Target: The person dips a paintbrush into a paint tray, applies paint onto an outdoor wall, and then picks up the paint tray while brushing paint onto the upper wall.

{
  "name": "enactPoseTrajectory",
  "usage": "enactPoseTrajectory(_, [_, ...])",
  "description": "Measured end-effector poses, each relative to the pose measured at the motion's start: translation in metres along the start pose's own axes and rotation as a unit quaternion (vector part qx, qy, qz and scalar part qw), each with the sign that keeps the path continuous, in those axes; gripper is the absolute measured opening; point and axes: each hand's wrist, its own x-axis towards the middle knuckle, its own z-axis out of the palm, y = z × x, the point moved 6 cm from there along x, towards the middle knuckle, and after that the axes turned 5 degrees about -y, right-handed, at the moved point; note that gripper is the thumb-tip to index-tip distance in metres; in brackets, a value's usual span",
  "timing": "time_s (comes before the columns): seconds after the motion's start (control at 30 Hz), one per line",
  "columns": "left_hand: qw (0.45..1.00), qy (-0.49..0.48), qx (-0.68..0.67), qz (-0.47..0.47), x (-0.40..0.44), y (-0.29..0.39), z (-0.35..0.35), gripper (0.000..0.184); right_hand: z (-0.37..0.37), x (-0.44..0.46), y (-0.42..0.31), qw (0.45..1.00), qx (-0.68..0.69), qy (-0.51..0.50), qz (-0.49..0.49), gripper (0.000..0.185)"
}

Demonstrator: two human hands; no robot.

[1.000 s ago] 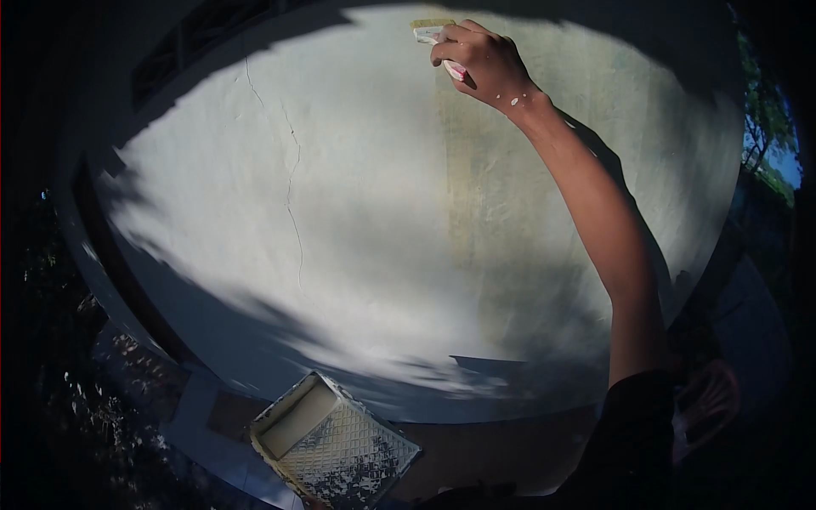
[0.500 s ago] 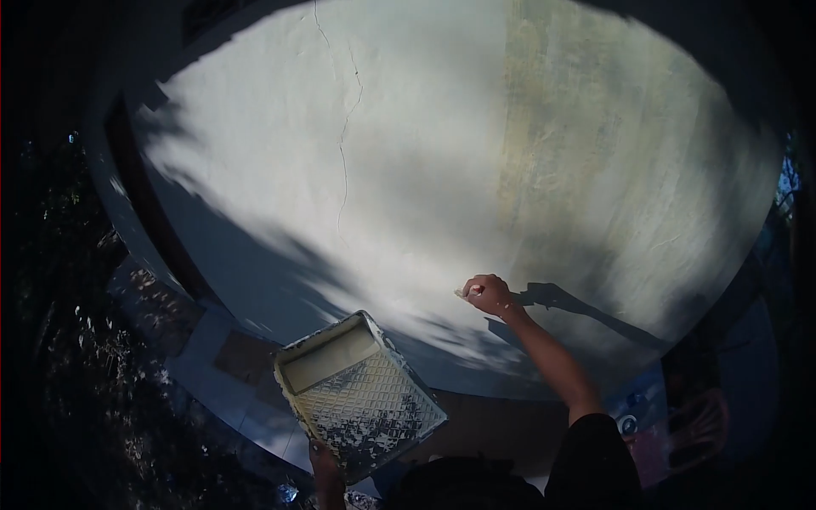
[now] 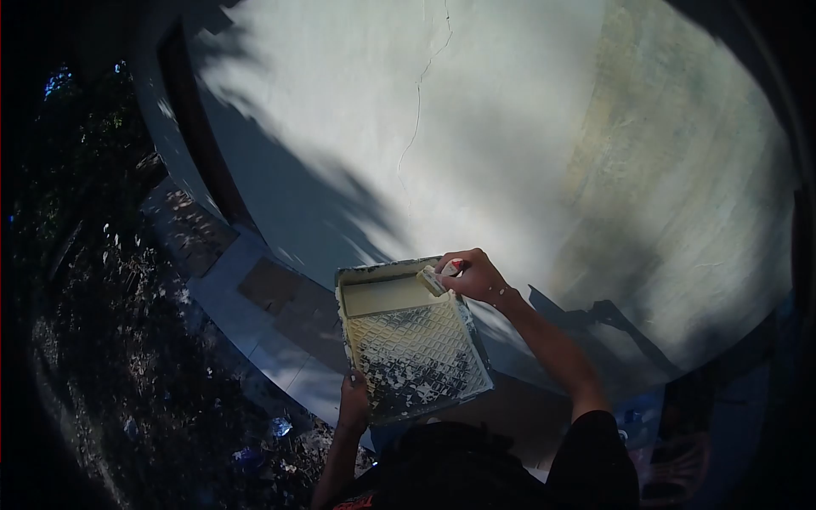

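My left hand (image 3: 354, 399) grips the lower left edge of a paint tray (image 3: 414, 387), a dark ribbed tray smeared with paint. Cream paint (image 3: 387, 294) fills the well at its far end. Closed around a paintbrush (image 3: 432, 280), my right hand (image 3: 476, 276) is over the upper right corner of the tray. The brush's bristles are at the paint well; whether they dip into the paint I cannot tell. A red spot shows on the brush handle, and paint specks mark my right wrist.
In front stands a pale wall (image 3: 493, 144) with a thin crack (image 3: 417, 102) and a yellowish patchy area (image 3: 637, 136) on the right. Paving (image 3: 246, 314) runs along its foot. Leaf-strewn ground (image 3: 161, 365) lies left, and a pinkish chair-like object (image 3: 680, 463) stands lower right.
My right hand has brought the paintbrush from the wall down to the tray's paint well. The tray has moved right and turned straighter. The view has shifted left and down.
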Motion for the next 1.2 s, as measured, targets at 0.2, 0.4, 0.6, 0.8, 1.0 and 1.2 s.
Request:
enactPoseTrajectory(0.2, [0.999, -0.008, 0.033, 0.005, 0.007, -0.006, -0.006, 0.052, 0.074, 0.025, 0.015, 0.993, -0.097, 0.048, -0.044, 0.017])
enactPoseTrajectory(0.4, [0.997, 0.02, 0.075, 0.009, 0.006, -0.003, -0.004, 0.047, 0.123, 0.045, 0.017, 0.991, -0.092, 0.082, -0.041, 0.017])
enactPoseTrajectory(0.6, [0.995, 0.0, 0.076, 0.057, -0.007, 0.026, 0.015, 0.035, 0.132, 0.063, 0.022, 0.994, 0.021, 0.099, 0.048, 0.015])
enactPoseTrajectory(0.8, [0.996, -0.004, 0.088, 0.029, -0.007, 0.03, 0.018, 0.033, 0.14, 0.073, 0.01, 0.983, 0.134, 0.1, 0.07, 0.02])
enactPoseTrajectory(1.0, [0.994, 0.003, 0.105, 0.022, -0.012, 0.039, 0.023, 0.034, 0.156, 0.078, 0.035, 0.96, 0.231, 0.11, 0.112, 0.023])
enactPoseTrajectory(1.2, [0.992, -0.001, 0.112, 0.056, -0.005, 0.029, 0.017, 0.036, 0.145, 0.071, 0.024, 0.928, 0.333, 0.11, 0.125, 0.017])
